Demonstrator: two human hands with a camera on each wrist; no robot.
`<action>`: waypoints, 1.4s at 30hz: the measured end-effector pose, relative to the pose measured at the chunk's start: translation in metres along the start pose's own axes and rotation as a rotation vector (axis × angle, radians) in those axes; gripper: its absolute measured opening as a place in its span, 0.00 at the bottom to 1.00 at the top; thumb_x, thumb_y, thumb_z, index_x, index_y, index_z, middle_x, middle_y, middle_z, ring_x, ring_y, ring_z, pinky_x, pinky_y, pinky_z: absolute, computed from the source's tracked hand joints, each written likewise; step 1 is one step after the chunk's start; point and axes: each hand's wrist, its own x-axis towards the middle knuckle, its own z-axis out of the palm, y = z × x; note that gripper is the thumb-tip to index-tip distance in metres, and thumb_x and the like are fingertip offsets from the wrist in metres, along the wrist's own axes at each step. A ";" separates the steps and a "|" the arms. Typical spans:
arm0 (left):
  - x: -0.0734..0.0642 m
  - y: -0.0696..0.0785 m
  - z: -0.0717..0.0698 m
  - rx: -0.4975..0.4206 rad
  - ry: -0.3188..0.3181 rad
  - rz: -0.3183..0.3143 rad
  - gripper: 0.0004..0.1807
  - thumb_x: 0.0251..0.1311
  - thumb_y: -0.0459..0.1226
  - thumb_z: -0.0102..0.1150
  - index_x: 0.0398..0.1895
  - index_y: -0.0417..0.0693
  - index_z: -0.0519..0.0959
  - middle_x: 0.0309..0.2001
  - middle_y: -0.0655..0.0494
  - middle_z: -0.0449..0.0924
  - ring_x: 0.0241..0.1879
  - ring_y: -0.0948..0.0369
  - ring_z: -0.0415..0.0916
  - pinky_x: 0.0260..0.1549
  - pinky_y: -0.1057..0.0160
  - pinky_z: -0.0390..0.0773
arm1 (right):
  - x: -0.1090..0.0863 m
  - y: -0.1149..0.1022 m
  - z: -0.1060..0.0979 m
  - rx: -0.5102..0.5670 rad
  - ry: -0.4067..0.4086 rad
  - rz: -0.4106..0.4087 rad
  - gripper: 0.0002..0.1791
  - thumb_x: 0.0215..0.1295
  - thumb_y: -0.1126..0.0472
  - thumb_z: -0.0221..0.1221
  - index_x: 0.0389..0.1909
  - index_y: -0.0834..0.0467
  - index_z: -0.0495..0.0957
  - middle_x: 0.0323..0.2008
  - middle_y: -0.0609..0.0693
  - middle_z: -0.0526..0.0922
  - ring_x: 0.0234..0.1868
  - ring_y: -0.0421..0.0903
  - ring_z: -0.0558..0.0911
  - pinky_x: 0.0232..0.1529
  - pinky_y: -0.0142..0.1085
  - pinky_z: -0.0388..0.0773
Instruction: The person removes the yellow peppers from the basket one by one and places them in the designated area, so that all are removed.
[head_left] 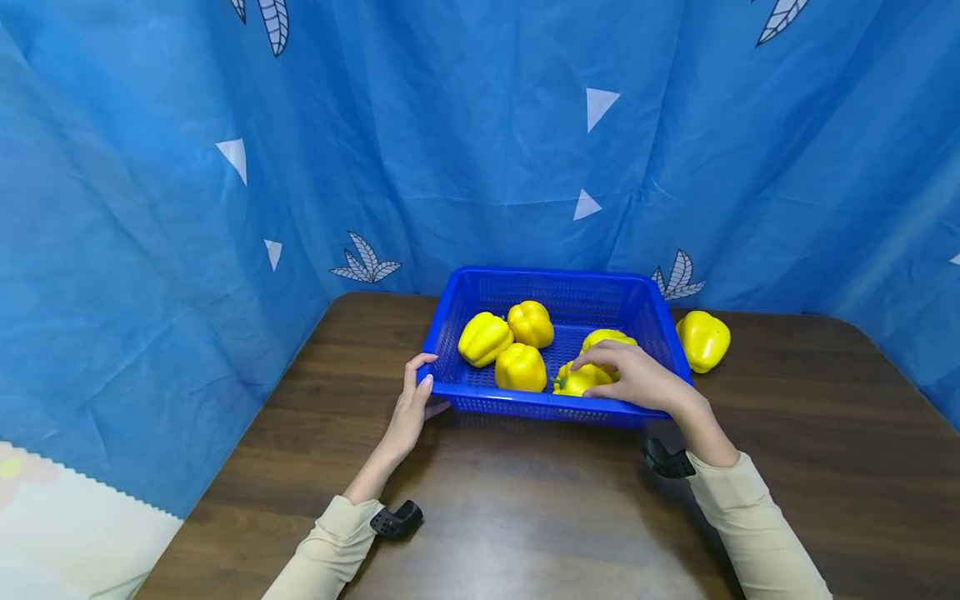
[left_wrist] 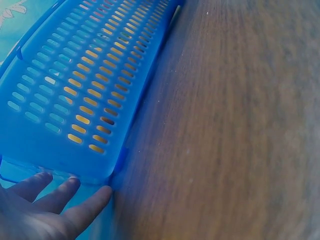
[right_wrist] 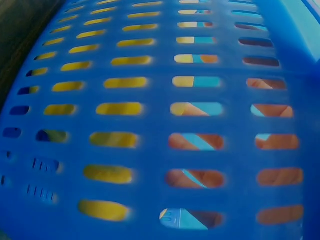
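Note:
A blue plastic basket (head_left: 540,400) with slotted walls sits on the table and holds several yellow bell peppers. My right hand (head_left: 641,379) reaches over its front rim at the right and grips a yellow bell pepper (head_left: 572,383), its green stem facing left. Just behind that one lies another yellow pepper (head_left: 609,336), partly covered by my fingers. At the front left corner, my left hand (head_left: 405,417) touches the basket, one finger over the rim; extended fingers (left_wrist: 90,207) rest against the outside in the left wrist view. In the right wrist view, the slotted wall (right_wrist: 160,120) hides my right hand's grip.
Three yellow peppers lie in the basket's left half, one of them at the front (head_left: 521,368). Outside the basket, a yellow pepper (head_left: 703,341) rests on the brown wooden table (head_left: 510,500) to the right. A blue curtain (head_left: 480,150) hangs behind the table.

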 end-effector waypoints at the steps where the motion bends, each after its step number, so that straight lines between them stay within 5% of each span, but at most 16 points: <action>1: 0.000 0.000 0.000 -0.003 0.002 0.003 0.21 0.72 0.43 0.31 0.65 0.50 0.50 0.69 0.39 0.46 0.60 0.35 0.64 0.53 0.36 0.71 | 0.000 0.000 0.000 -0.004 -0.004 0.000 0.18 0.54 0.58 0.66 0.47 0.53 0.80 0.46 0.49 0.82 0.49 0.48 0.76 0.51 0.48 0.76; 29: 0.000 0.001 0.001 0.015 -0.008 0.029 0.21 0.72 0.42 0.29 0.65 0.47 0.49 0.68 0.38 0.46 0.58 0.35 0.64 0.52 0.36 0.71 | 0.004 0.000 0.000 -0.089 -0.046 0.170 0.31 0.54 0.55 0.66 0.60 0.57 0.72 0.51 0.55 0.81 0.42 0.48 0.75 0.50 0.48 0.78; 42: 0.000 0.000 0.000 0.014 -0.012 0.039 0.22 0.72 0.42 0.28 0.65 0.46 0.49 0.67 0.37 0.46 0.58 0.35 0.65 0.52 0.36 0.72 | 0.003 0.001 0.000 -0.086 0.012 0.142 0.31 0.57 0.56 0.64 0.62 0.57 0.70 0.55 0.58 0.79 0.47 0.49 0.77 0.52 0.49 0.78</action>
